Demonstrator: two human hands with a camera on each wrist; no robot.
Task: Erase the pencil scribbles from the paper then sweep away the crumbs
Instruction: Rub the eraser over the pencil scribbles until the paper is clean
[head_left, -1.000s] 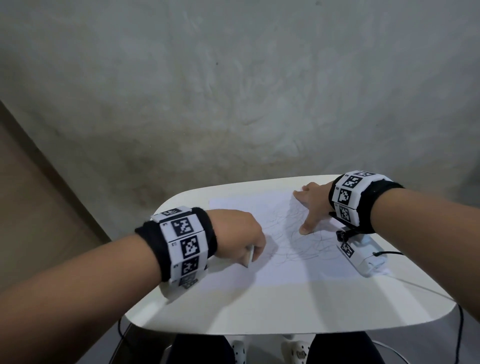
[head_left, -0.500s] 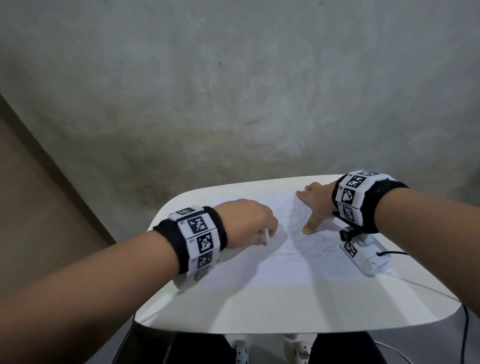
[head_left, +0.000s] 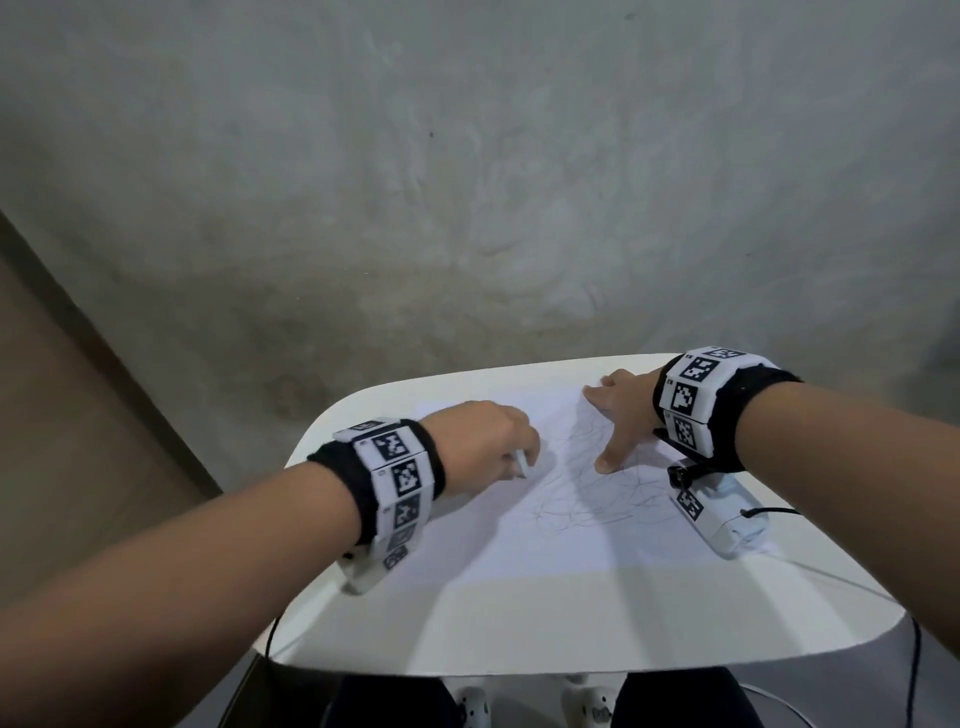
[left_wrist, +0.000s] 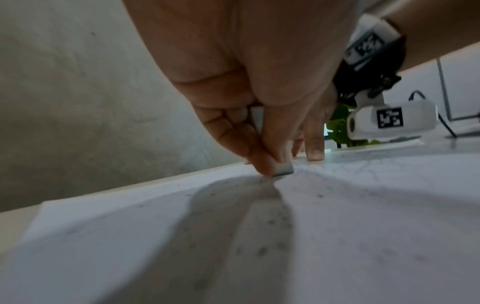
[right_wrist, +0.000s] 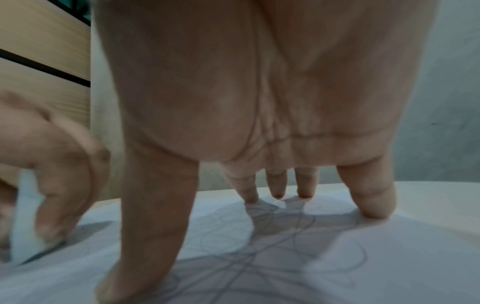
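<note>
A white sheet of paper (head_left: 545, 535) lies on the white table (head_left: 597, 629), with grey pencil scribbles (head_left: 597, 493) across its far half. My left hand (head_left: 498, 441) pinches a small white eraser (head_left: 521, 466) and presses its end onto the paper at the left edge of the scribbles. The left wrist view shows the eraser (left_wrist: 281, 169) against the sheet, with dark crumbs (left_wrist: 262, 251) scattered on the paper behind it. My right hand (head_left: 618, 421) lies spread on the far right of the paper, fingers straight, fingertips (right_wrist: 374, 211) pressing it down over the scribbles (right_wrist: 272, 246).
A white camera unit (head_left: 722, 514) with a black cable hangs under my right wrist and rests on the table's right side. A grey wall (head_left: 467, 208) rises just behind the table. A wooden panel (head_left: 62, 441) stands at left. Shoes (head_left: 472, 709) show below the near edge.
My left hand has moved the eraser away from me and to the right, from the paper's left part up to the scribbles' edge. My right hand has stayed pressed on the paper.
</note>
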